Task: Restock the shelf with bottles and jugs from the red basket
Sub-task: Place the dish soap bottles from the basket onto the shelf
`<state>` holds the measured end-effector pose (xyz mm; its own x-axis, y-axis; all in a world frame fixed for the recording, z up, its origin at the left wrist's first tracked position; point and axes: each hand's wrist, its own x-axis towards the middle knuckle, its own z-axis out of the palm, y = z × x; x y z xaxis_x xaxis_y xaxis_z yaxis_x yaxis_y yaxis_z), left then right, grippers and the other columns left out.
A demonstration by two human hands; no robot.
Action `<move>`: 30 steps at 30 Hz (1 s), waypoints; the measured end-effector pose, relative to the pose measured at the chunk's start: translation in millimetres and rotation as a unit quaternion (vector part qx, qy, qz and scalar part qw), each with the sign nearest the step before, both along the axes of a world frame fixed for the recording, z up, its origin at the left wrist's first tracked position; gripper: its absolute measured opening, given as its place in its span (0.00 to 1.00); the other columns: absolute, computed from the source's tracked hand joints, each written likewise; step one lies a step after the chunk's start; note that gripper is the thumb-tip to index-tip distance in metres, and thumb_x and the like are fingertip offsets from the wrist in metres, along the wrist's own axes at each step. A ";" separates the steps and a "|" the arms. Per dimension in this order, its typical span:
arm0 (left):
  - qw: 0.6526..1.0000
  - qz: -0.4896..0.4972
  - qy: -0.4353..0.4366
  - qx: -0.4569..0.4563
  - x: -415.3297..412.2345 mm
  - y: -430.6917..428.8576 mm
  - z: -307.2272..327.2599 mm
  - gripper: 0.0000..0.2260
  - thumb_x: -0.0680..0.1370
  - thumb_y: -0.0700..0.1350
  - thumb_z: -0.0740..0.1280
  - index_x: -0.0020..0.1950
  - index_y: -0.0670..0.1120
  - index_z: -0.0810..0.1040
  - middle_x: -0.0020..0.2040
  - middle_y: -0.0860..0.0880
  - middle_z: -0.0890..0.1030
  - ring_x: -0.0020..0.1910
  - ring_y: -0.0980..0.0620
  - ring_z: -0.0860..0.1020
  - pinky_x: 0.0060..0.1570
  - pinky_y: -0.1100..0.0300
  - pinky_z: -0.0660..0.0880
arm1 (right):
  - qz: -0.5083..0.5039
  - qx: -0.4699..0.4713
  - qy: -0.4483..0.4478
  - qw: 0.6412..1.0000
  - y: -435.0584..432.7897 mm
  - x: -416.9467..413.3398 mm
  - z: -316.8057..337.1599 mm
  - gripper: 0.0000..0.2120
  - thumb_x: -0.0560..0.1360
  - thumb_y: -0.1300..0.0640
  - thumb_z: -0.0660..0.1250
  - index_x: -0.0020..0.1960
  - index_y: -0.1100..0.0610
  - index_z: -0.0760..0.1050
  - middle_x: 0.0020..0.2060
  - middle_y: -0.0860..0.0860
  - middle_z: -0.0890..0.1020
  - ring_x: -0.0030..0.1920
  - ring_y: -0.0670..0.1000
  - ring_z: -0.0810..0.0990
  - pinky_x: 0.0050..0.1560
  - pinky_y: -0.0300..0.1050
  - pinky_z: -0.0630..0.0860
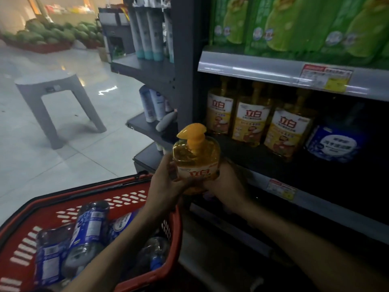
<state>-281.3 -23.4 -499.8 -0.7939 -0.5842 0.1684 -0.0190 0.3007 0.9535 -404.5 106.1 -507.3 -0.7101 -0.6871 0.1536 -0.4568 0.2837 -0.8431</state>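
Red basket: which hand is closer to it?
Left. The left hand grips the yellow bottle above the red basket; the right hand holds its other side, toward the shelf.

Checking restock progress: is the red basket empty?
No, several blue-labelled bottles lie in the red basket.

Both forearms reach up from the lower frame to its centre, where the left hand (166, 184) and right hand (228, 183) grip the yellow pump bottle (195, 159) between them.
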 end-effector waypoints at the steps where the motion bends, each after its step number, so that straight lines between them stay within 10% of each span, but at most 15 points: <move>1: 1.000 -0.001 0.006 -0.003 -5.0 1.3 1.1 0.30 0.71 0.46 0.82 0.69 0.57 0.73 0.61 0.56 0.83 0.59 0.61 0.82 0.56 0.53 0.84 | -0.022 -0.012 0.015 1.000 2.9 -2.3 4.5 0.17 0.66 0.46 0.80 0.49 0.43 0.76 0.45 0.40 0.81 0.47 0.39 0.80 0.51 0.47 0.82; 11: 0.990 -0.037 0.066 -0.121 -87.9 10.6 45.2 0.30 0.71 0.46 0.81 0.69 0.50 0.74 0.59 0.61 0.81 0.56 0.73 0.78 0.47 0.77 0.74 | -0.207 -0.143 0.033 0.967 7.1 -47.4 25.7 0.22 0.66 0.50 0.82 0.55 0.51 0.79 0.45 0.44 0.83 0.48 0.45 0.82 0.44 0.39 0.78; 18: 0.987 -0.058 0.065 -0.138 -137.2 2.0 35.8 0.29 0.70 0.42 0.83 0.68 0.46 0.77 0.58 0.50 0.86 0.57 0.52 0.85 0.56 0.46 0.84 | -0.264 -0.152 -0.002 0.952 -1.1 -79.1 19.2 0.27 0.67 0.56 0.81 0.63 0.52 0.76 0.57 0.48 0.83 0.60 0.51 0.81 0.55 0.44 0.79; 30: 0.995 -0.040 0.023 -0.083 -158.0 3.0 46.6 0.20 0.72 0.47 0.81 0.63 0.50 0.81 0.53 0.54 0.88 0.51 0.57 0.86 0.50 0.53 0.85 | -0.289 -0.146 -0.025 0.946 -17.7 -94.9 26.4 0.26 0.69 0.55 0.79 0.65 0.51 0.74 0.63 0.51 0.79 0.66 0.54 0.77 0.61 0.56 0.80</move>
